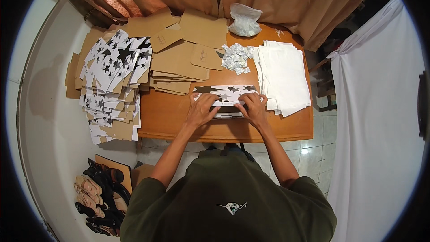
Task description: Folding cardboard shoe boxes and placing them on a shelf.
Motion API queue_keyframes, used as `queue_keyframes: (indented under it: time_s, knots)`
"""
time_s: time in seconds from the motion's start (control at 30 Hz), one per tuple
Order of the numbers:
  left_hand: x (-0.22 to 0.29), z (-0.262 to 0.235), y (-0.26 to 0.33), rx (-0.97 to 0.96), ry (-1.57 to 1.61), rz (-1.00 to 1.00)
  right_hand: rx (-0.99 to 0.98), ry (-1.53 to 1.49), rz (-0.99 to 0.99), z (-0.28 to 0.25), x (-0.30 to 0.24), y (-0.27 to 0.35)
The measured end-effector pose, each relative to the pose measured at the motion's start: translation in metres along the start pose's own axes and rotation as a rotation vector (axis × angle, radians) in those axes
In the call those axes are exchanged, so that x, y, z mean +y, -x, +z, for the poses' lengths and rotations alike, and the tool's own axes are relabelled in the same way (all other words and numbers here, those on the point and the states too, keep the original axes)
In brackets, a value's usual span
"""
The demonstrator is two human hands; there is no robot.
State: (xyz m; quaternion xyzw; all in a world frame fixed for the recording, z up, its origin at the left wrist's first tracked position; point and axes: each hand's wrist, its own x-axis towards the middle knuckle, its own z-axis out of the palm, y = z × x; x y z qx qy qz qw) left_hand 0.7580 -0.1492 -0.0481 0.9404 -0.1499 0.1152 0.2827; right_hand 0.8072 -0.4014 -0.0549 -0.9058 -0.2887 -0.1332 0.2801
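A white cardboard box (229,90) printed with black stars sits on the wooden table in front of me. My left hand (202,109) grips its left end, fingers bent over the top and thumb on the near side. At the other end my right hand (254,109) holds it the same way, with the thumb pointing inward. Between the thumbs runs a pale front edge with a dark strip below it. Whether the lid is fully down cannot be made out. My palms hide parts of both ends.
Star-printed flat cardboard pieces (105,105) pile up at the left, beside brown cardboard sheets (179,65). Small silvery sachets (236,58) lie behind the box, near a clear plastic bag (245,20). White paper sheets (284,78) are stacked at right. Shoes (101,197) stand lower left.
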Motion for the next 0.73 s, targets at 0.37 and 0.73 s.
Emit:
queue_keyframes:
  time_s: [0.37, 0.73]
  knots:
    - [-0.005, 0.039, 0.036, 0.027, -0.075, 0.062, 0.015, 0.067, -0.118, 0.028, 0.003, 0.039]
    - [-0.012, 0.056, 0.041, 0.064, -0.083, 0.062, -0.013, 0.031, -0.143, 0.045, 0.009, 0.048]
